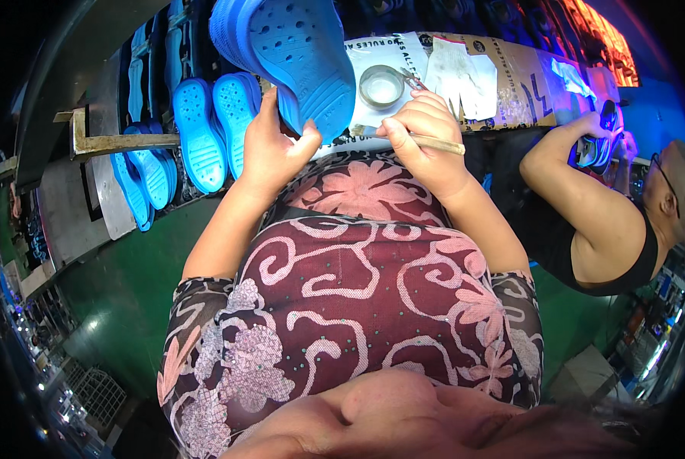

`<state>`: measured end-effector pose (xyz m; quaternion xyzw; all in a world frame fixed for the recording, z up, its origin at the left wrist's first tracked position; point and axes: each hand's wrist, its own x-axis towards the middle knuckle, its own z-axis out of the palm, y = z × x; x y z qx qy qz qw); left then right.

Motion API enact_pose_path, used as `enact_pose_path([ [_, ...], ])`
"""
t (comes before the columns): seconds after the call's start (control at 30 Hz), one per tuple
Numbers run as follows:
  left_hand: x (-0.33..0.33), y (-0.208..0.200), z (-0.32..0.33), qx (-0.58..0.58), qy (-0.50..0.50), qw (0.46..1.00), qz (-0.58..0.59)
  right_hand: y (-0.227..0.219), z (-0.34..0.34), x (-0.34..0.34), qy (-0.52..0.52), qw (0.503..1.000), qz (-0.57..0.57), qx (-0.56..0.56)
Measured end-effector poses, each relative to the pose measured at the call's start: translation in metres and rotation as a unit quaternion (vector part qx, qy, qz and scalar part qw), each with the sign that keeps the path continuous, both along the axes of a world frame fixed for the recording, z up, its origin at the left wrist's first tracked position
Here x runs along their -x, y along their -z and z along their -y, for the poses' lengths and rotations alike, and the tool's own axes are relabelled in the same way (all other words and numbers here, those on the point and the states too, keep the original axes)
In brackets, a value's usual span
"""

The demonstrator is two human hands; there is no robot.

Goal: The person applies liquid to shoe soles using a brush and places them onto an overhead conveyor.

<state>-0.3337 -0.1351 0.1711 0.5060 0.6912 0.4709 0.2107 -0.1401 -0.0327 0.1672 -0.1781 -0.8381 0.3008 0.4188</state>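
My left hand (pixel 273 149) is closed on a blue clog (pixel 300 69), tilted up so that its holed, ridged inner face shows. The thumb presses on the near edge of the clog, and the other fingers are mostly hidden behind it. A brush (pixel 438 144) with a pale wooden handle is pinched in my right hand (pixel 426 138). Its bristle end points left, close to the clog's near end; whether they touch I cannot tell. Beyond my right hand a small round pot (pixel 381 86) with whitish contents stands on white printed sheeting (pixel 365 57).
A metal tool (pixel 413 79) lies beside the pot, with pale work gloves (pixel 465 76) on cardboard (pixel 517 76) to the right. Several blue clog soles (pixel 198 134) rest at the left by a wooden bar (pixel 128 143). At the right a co-worker (pixel 587 199) handles a shoe (pixel 598 145).
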Motion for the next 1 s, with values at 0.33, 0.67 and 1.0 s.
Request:
enact_pose_path([
  [0.33, -0.003, 0.011, -0.001, -0.109, 0.0, 0.992, -0.061, 0.0, 0.007, -0.004, -0.01, 0.998, 0.051, -0.035],
  [0.67, -0.013, 0.01, -0.008, -0.186, 0.019, 0.982, -0.004, -0.001, 0.007, 0.007, 0.021, 0.997, -0.029, -0.062],
  [1.0, -0.005, 0.006, -0.012, -0.255, 0.048, 0.954, -0.149, 0.002, 0.007, 0.001, 0.015, 0.998, -0.064, -0.004],
])
